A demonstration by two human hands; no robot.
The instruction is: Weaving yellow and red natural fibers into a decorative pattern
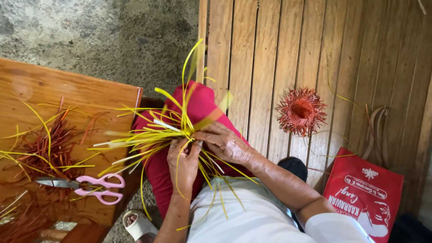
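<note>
Item: bundle of yellow flat fibre strips [166, 130], over lap, fanning leftward, hub at fingertips | Left hand [183, 163]: fingers closed, pinching hub from below | Right hand [223, 143]: fingers curled onto hub from right | Both hands touching, equally near.

One package shows: a flat red bag [364, 191] with white print and a white figure drawing, lying on the wooden slat floor [270, 54] at lower right, brown strap handles [375, 130] trailing above it.
</note>
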